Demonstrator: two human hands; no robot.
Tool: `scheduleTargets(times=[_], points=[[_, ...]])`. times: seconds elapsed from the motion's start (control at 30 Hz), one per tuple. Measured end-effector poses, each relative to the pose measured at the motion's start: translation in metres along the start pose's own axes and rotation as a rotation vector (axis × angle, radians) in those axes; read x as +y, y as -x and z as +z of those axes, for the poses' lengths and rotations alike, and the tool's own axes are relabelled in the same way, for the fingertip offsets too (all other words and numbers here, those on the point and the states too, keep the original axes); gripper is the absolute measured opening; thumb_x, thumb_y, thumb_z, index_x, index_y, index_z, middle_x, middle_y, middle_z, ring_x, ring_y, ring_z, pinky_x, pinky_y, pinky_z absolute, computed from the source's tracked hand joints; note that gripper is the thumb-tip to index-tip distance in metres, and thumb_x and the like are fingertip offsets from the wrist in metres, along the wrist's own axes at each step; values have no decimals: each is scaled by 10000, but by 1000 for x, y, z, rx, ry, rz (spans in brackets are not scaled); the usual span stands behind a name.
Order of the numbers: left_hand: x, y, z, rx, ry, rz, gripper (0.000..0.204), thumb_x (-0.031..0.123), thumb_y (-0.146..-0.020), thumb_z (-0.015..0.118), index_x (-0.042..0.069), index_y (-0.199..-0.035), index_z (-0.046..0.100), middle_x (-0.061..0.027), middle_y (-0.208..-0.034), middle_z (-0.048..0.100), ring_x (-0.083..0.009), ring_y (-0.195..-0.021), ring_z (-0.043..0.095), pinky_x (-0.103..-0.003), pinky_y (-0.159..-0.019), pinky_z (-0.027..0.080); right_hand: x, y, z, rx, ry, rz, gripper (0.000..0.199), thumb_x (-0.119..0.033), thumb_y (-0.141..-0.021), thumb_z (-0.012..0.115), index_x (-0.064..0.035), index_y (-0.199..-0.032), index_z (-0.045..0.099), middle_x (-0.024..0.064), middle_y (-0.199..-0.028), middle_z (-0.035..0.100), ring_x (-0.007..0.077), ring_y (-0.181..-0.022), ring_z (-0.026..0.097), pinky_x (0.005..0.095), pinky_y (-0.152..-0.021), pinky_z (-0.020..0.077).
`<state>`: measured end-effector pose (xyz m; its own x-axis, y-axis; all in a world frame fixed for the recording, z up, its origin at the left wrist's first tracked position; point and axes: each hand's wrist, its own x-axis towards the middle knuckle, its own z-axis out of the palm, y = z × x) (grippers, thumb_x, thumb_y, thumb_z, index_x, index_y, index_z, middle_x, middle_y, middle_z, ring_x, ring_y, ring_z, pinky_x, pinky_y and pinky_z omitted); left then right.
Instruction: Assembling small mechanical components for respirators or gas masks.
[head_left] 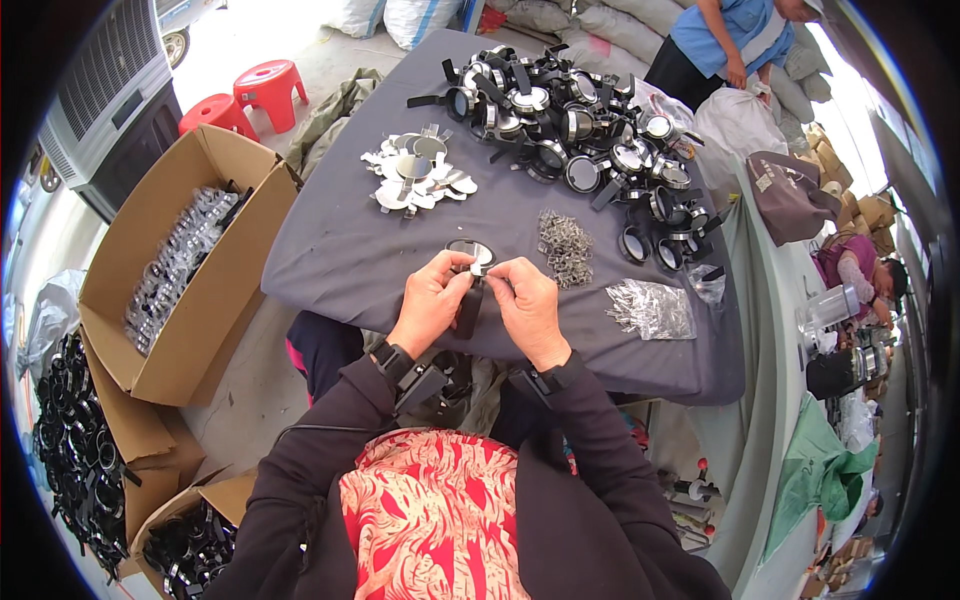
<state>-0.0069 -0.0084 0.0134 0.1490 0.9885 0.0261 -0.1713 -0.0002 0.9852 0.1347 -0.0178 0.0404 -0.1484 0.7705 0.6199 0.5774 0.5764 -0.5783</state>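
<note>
In front of me, over the near part of the cloth-covered table (350, 250), I hold a round black-rimmed mirror-like piece with a black handle (468, 314). My left hand (430, 300) pinches it from the left, near where the round part meets the handle. My right hand (530, 308) is closed at the same joint from the right, its fingertips at a small pale part. Right of my hands lie a heap of small metal pieces (566, 247) and a clear bag of slim silvery parts (652, 309). Shiny flat discs (413, 168) are piled farther left.
A big heap of similar black-rimmed round pieces (582, 122) covers the table's far right. Left stands an open carton (112, 280) holding clear-wrapped pieces; more black pieces (80, 440) fill boxes below it. Red stools (270, 92) stand beyond. Another person in blue (700, 45) stands at the far right.
</note>
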Motion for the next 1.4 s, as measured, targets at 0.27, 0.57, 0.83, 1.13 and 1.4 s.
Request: scheduleTargets(times=[0.27, 0.57, 0.83, 1.13, 1.4], points=[[3, -4, 2, -11, -22, 25, 149, 106, -824, 515, 59, -956, 566, 20, -559, 495, -33, -431, 440, -205, -371, 364, 4, -5, 5, 37, 91, -234, 88, -16, -711, 587, -40, -780, 536, 88, -715, 544, 250, -603, 564, 318, -500, 452], [-4, -1, -3, -5, 7, 35, 170, 34, -836, 469, 27, -986, 548, 28, -586, 471, -24, -414, 402, -182, -348, 334, 2, 1, 16, 68, 22, -92, 67, -16, -727, 590, -33, -738, 526, 102, -683, 499, 287, -554, 520, 342, -482, 414], [-7, -3, 1, -16, 46, 33, 174, 20, -832, 465, 23, -987, 541, 30, -593, 477, -20, -419, 409, -179, -347, 342, 3, 2, 11, 20, 106, -117, 58, -23, -729, 591, -20, -749, 536, 106, -704, 519, 283, -576, 541, 338, -505, 439], [-6, -3, 0, -36, 28, 74, 196, 3, -804, 488, 19, -989, 549, 25, -574, 488, -25, -423, 423, -183, -353, 350, 2, 2, 17, 37, -29, 26, 56, -70, -756, 567, -27, -759, 532, 111, -726, 516, 303, -640, 543, 364, -545, 431], [-3, -1, 0, -22, 15, 72, 211, 3, -774, 533, 17, -984, 556, 22, -565, 500, -25, -429, 431, -182, -357, 356, -4, -3, 12, -9, -137, 201, 67, -66, -729, 587, -7, -733, 556, 124, -703, 544, 291, -654, 555, 363, -574, 431]])
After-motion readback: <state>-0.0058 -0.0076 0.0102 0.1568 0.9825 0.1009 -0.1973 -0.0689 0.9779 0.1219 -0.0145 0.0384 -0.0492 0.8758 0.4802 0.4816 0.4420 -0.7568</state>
